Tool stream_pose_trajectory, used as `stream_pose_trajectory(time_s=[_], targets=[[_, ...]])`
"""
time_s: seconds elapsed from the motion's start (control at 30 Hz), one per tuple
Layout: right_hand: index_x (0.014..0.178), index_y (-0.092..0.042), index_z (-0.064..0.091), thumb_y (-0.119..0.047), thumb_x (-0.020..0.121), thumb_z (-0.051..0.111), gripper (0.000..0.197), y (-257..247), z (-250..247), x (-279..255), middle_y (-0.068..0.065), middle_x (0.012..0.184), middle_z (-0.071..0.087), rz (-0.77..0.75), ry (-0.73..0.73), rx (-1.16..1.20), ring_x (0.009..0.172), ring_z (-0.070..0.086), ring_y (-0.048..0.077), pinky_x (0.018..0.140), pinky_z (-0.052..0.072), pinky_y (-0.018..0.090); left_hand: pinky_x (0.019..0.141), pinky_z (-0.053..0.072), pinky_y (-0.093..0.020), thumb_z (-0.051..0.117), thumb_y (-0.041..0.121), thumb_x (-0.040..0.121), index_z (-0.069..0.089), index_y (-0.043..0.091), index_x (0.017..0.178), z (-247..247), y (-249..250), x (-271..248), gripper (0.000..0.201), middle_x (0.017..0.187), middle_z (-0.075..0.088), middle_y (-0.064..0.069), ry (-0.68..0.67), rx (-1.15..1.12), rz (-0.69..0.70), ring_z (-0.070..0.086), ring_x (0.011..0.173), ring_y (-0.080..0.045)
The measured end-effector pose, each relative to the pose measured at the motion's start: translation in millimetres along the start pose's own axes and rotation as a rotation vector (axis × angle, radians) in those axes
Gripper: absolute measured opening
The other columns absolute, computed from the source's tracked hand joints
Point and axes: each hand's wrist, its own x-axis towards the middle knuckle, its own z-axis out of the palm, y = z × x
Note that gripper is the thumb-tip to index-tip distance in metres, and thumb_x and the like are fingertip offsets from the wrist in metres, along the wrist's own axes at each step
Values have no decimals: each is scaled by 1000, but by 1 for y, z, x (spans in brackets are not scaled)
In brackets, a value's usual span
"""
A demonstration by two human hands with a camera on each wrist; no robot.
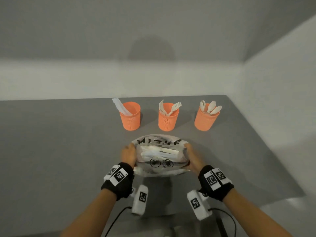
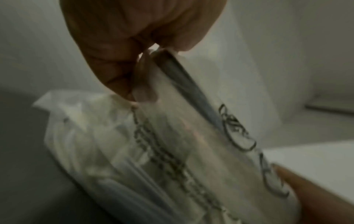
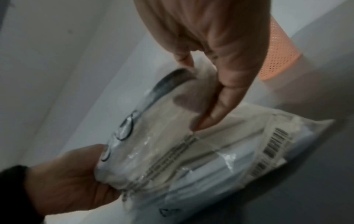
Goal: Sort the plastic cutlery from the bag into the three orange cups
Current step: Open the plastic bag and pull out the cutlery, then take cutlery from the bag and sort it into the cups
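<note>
Fingers (image 2: pixel 122 72) of the left hand (image 1: pixel 128 155) are pinching the bag (image 1: pixel 159 156) at its 9 o'clock end, and the right hand (image 1: pixel 194 158) is gripping the 3 o'clock end, so both are equally close. The bag's being held just above the worktop (image 1: pixel 59 142), long axis running 9 to 3, cutlery (image 1: pixel 159 152) still inside. The three orange cups (image 1: pixel 168 117) are sitting at 12 o'clock, partly filled, so I'd guess there's more sorting to go.

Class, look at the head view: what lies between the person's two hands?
The plastic bag of cutlery, gripped at its ends by left hand and right hand, shown in the head view.
</note>
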Motion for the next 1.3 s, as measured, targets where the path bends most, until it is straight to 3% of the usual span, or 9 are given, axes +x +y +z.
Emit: stream_pose_trajectory(time_s=[0.13, 0.27, 0.37, 0.47, 0.57, 0.77, 0.9, 1.1, 1.3], targets=[[107, -9, 50, -38, 93, 51, 32, -10, 2, 3, 0, 92, 53, -266, 69, -324, 89, 52, 12, 82, 37, 30, 104, 35, -39, 45, 30, 94, 37, 5, 133, 5, 10, -8, 47, 133, 38, -16, 50, 363, 370, 47, 115, -30], [109, 0, 57, -35, 98, 40, 41, -4, 1, 27, 11, 108, 59, -258, 54, -608, 105, 53, 23, 89, 36, 31, 89, 41, -40, 40, 35, 97, 51, 5, 106, 16, 10, 6, 33, 112, 55, -24, -22, 745, 433, 54, 106, -39], [64, -14, 53, -31, 99, 39, 41, -10, -8, 31, 5, 68, 51, -245, 42, -484, 73, 48, 18, 69, 37, 31, 82, 42, -37, 35, 33, 99, 59, -1, 92, 13, 17, 19, 43, 103, 63, -29, -29, 655, 384, 59, 100, -39], [54, -11, 39, -29, 98, 42, 48, -19, -22, 36, 8, 55, 40, -252, 34, -413, 59, 42, 20, 57, 29, 29, 80, 37, -31, 33, 34, 99, 62, 1, 86, 18, 32, 24, 46, 105, 61, -22, -147, 539, 262, 57, 102, -32], [69, 8, 54, -31, 98, 43, 49, -25, -40, 37, 20, 67, 49, -275, 65, -306, 66, 50, 25, 57, 36, 24, 91, 40, -34, 36, 35, 98, 62, -1, 104, 29, 47, 28, 44, 107, 58, -16, -268, 394, 169, 55, 106, -29], [83, -12, 52, -40, 95, 43, 32, -14, -63, 41, 5, 80, 54, -398, 230, -758, 80, 51, 22, 71, 35, 30, 70, 37, -30, 49, 25, 94, 44, 9, 86, 47, 44, 17, 19, 76, 47, -2, -240, 481, 430, 44, 70, -17], [104, -14, 58, -34, 86, 43, 31, -17, -52, 27, 8, 99, 60, -910, 169, -1065, 93, 49, 18, 78, 40, 30, 81, 38, -26, 69, 10, 79, 45, 15, 95, 34, 29, 10, 29, 105, 43, -4, -167, 569, 706, 46, 91, -18], [125, -13, 51, -19, 89, 53, 36, -26, -8, 49, 3, 137, 44, -586, -296, -1379, 129, 40, 24, 106, 32, 50, 85, 43, -29, 54, -7, 78, 48, 17, 114, 35, 10, 7, 44, 113, 54, -10, -340, 608, 417, 54, 99, -26], [143, -14, 28, -38, 78, 65, 79, -35, -8, 51, 9, 149, 32, -520, -328, -1488, 137, 30, 27, 113, 27, 42, 88, 28, 4, 32, -7, 65, 48, 6, 131, 19, 4, -4, 69, 121, 51, -3, -425, 651, 883, 47, 104, -4]])
